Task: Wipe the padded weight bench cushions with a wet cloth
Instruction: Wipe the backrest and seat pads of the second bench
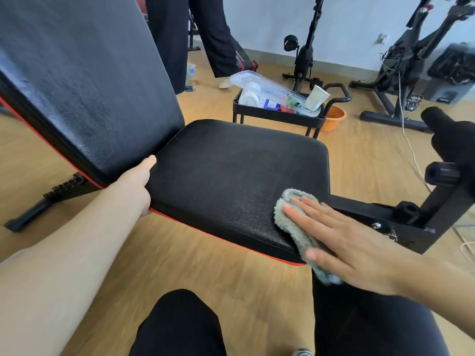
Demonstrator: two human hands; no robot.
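Pressing flat with the right hand (pixel 341 242), fingers straight, on the grey cloth (pixel 290 217) at the near right corner of the seat cushion (pixel 231 170), with some cloth hanging over the edge. Leaves most of the seat lying leftward, toward the tilted back cushion (pixel 84 80). Bracing there with the left hand (pixel 136 183), gripping the seat's left edge.

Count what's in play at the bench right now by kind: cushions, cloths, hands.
Cushions: 2 (backrest cushion, seat cushion)
Cloths: 1 (cloth, on the seat's near right corner)
Hands: 2 (left hand gripping the seat's left edge, right hand flat on the cloth)
Total: 5
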